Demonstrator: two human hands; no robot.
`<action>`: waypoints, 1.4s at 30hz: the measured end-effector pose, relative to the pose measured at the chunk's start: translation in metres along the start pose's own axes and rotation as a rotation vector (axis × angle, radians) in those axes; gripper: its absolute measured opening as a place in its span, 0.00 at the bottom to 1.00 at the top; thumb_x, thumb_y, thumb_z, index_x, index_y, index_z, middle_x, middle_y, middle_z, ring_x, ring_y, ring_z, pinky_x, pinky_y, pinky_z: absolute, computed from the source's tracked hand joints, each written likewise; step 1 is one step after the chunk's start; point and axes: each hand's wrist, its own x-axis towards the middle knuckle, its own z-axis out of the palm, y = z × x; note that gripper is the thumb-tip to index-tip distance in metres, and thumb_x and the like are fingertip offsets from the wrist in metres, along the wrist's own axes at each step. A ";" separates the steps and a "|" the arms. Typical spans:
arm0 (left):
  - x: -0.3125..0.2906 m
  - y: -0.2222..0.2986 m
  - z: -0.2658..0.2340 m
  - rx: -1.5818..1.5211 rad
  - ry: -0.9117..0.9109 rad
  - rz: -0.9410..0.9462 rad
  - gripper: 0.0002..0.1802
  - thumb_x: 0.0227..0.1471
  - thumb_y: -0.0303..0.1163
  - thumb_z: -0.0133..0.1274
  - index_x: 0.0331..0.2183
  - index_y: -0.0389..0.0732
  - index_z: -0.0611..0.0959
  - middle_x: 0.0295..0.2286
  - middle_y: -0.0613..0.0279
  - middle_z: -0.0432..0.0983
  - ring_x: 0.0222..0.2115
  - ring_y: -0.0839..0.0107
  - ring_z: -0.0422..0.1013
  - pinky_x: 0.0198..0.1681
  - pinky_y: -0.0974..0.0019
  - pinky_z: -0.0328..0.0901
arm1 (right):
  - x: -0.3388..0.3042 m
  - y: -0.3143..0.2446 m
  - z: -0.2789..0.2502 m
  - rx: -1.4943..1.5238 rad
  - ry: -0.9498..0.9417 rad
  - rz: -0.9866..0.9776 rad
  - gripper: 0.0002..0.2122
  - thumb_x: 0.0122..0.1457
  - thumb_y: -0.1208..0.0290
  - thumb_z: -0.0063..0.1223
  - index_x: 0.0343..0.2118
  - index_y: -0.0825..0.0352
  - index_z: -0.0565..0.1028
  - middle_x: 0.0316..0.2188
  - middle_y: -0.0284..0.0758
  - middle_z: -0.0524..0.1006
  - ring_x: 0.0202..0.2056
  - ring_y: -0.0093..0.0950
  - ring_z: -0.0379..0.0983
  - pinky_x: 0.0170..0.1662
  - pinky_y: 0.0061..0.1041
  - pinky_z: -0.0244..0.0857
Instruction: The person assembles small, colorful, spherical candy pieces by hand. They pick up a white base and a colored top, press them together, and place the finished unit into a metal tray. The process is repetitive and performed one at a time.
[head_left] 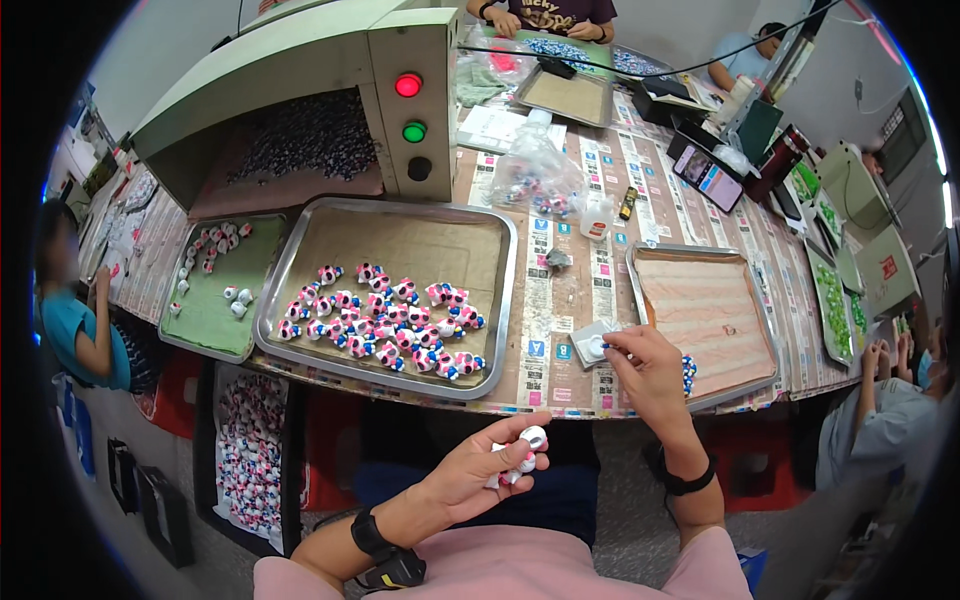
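My left hand, held over my lap in front of the table edge, is closed around a few small toy figures, white with pink parts and one silvery round end. The fingers hide part of them. My right hand reaches to the table, thumb and fingertips pinched together at a white round spot on a small grey block. What the fingertips hold, if anything, is too small to make out. To the left, a large metal tray carries many white, pink and blue figures.
A lined tray lies by my right hand, blue-and-white pieces beside it. Left are a green-lined tray of white pieces and a machine with red and green lights. A small bottle stands ahead. Other people sit around the table.
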 end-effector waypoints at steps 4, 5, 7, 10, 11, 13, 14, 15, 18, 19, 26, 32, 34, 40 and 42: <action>-0.003 -0.002 -0.003 0.007 -0.017 -0.012 0.25 0.58 0.33 0.52 0.56 0.41 0.68 0.40 0.64 0.71 0.40 0.75 0.71 0.34 0.74 0.68 | 0.006 -0.004 0.005 -0.170 -0.001 -0.105 0.06 0.49 0.80 0.58 0.32 0.68 0.79 0.28 0.39 0.75 0.31 0.38 0.74 0.35 0.31 0.68; -0.004 -0.003 -0.002 0.022 -0.001 -0.014 0.25 0.58 0.33 0.52 0.56 0.41 0.68 0.41 0.64 0.71 0.40 0.74 0.71 0.34 0.74 0.68 | 0.007 -0.003 0.006 -0.205 -0.010 -0.136 0.06 0.49 0.80 0.58 0.31 0.68 0.79 0.28 0.39 0.75 0.32 0.39 0.73 0.36 0.32 0.67; -0.004 0.001 0.003 0.037 0.009 -0.002 0.25 0.58 0.33 0.52 0.56 0.40 0.69 0.41 0.64 0.71 0.41 0.74 0.71 0.35 0.74 0.68 | 0.008 -0.001 0.006 -0.261 -0.024 -0.170 0.06 0.48 0.79 0.58 0.31 0.68 0.79 0.27 0.39 0.75 0.32 0.39 0.73 0.36 0.33 0.67; -0.001 -0.005 0.000 0.026 0.016 0.058 0.25 0.58 0.33 0.52 0.55 0.39 0.69 0.42 0.63 0.72 0.40 0.75 0.71 0.35 0.74 0.68 | 0.007 -0.001 0.004 -0.311 -0.030 -0.201 0.06 0.49 0.80 0.57 0.31 0.67 0.79 0.27 0.39 0.74 0.31 0.38 0.73 0.36 0.34 0.67; 0.001 -0.008 -0.002 0.017 0.017 0.085 0.24 0.58 0.33 0.52 0.55 0.39 0.69 0.42 0.63 0.72 0.40 0.75 0.71 0.35 0.74 0.68 | 0.008 -0.001 0.005 -0.315 -0.029 -0.213 0.06 0.49 0.80 0.57 0.31 0.67 0.79 0.27 0.39 0.74 0.32 0.38 0.73 0.36 0.34 0.67; 0.003 -0.008 0.000 0.003 0.003 0.086 0.23 0.58 0.32 0.51 0.54 0.39 0.70 0.42 0.63 0.72 0.40 0.75 0.71 0.35 0.75 0.68 | 0.009 0.000 0.005 -0.319 -0.018 -0.227 0.06 0.49 0.80 0.57 0.31 0.68 0.79 0.27 0.39 0.74 0.32 0.38 0.73 0.36 0.34 0.67; 0.005 -0.008 0.002 -0.004 -0.004 0.086 0.22 0.58 0.31 0.51 0.54 0.39 0.70 0.42 0.62 0.72 0.39 0.75 0.71 0.35 0.75 0.67 | 0.009 0.000 0.005 -0.318 -0.010 -0.231 0.06 0.49 0.80 0.57 0.31 0.68 0.79 0.27 0.39 0.74 0.32 0.38 0.73 0.36 0.34 0.67; 0.005 -0.008 0.003 -0.006 0.000 0.074 0.21 0.59 0.31 0.51 0.53 0.39 0.71 0.42 0.62 0.72 0.39 0.76 0.70 0.35 0.75 0.67 | 0.008 0.001 0.006 -0.314 -0.005 -0.236 0.06 0.49 0.80 0.57 0.31 0.68 0.79 0.27 0.39 0.74 0.32 0.39 0.73 0.36 0.34 0.67; 0.006 -0.006 0.006 0.010 0.017 0.070 0.18 0.59 0.30 0.51 0.51 0.39 0.72 0.42 0.62 0.72 0.38 0.76 0.70 0.34 0.75 0.67 | 0.004 -0.002 0.005 -0.222 0.031 -0.210 0.06 0.49 0.79 0.58 0.32 0.68 0.79 0.27 0.38 0.75 0.31 0.37 0.73 0.34 0.31 0.67; 0.007 -0.007 0.005 0.031 0.028 0.092 0.18 0.59 0.30 0.51 0.50 0.40 0.72 0.41 0.63 0.72 0.38 0.76 0.71 0.34 0.75 0.67 | 0.001 -0.007 0.003 -0.143 -0.006 -0.151 0.07 0.49 0.79 0.58 0.33 0.67 0.80 0.27 0.38 0.75 0.30 0.35 0.74 0.33 0.30 0.67; 0.010 -0.009 0.001 0.223 0.127 0.164 0.17 0.56 0.33 0.54 0.48 0.41 0.74 0.37 0.60 0.75 0.34 0.72 0.73 0.29 0.74 0.66 | -0.040 -0.047 -0.005 0.366 -0.227 0.006 0.10 0.51 0.78 0.62 0.37 0.68 0.80 0.32 0.36 0.78 0.27 0.20 0.73 0.29 0.17 0.66; 0.014 -0.009 0.006 0.358 0.165 0.217 0.17 0.52 0.31 0.58 0.45 0.39 0.77 0.35 0.61 0.76 0.32 0.74 0.73 0.28 0.74 0.65 | -0.054 -0.055 0.001 0.472 -0.234 0.065 0.10 0.51 0.78 0.62 0.38 0.67 0.80 0.30 0.35 0.78 0.27 0.19 0.73 0.29 0.16 0.66; 0.014 -0.010 0.006 0.392 0.183 0.243 0.17 0.52 0.30 0.59 0.44 0.39 0.78 0.33 0.61 0.76 0.31 0.74 0.73 0.28 0.75 0.65 | -0.054 -0.056 0.001 0.456 -0.251 0.075 0.09 0.51 0.78 0.62 0.37 0.67 0.81 0.30 0.35 0.78 0.27 0.19 0.73 0.29 0.16 0.66; 0.015 -0.011 0.007 0.518 0.231 0.299 0.13 0.51 0.27 0.60 0.40 0.37 0.80 0.31 0.60 0.77 0.29 0.75 0.72 0.27 0.75 0.64 | -0.056 -0.054 0.003 0.406 -0.228 -0.034 0.09 0.49 0.80 0.63 0.36 0.67 0.81 0.28 0.36 0.78 0.27 0.21 0.74 0.28 0.18 0.66; 0.014 -0.010 0.007 0.535 0.233 0.296 0.13 0.50 0.26 0.60 0.40 0.36 0.81 0.31 0.60 0.78 0.29 0.75 0.73 0.27 0.75 0.64 | -0.057 -0.052 0.004 0.419 -0.227 -0.067 0.09 0.49 0.80 0.64 0.35 0.67 0.81 0.29 0.36 0.78 0.27 0.22 0.74 0.28 0.18 0.66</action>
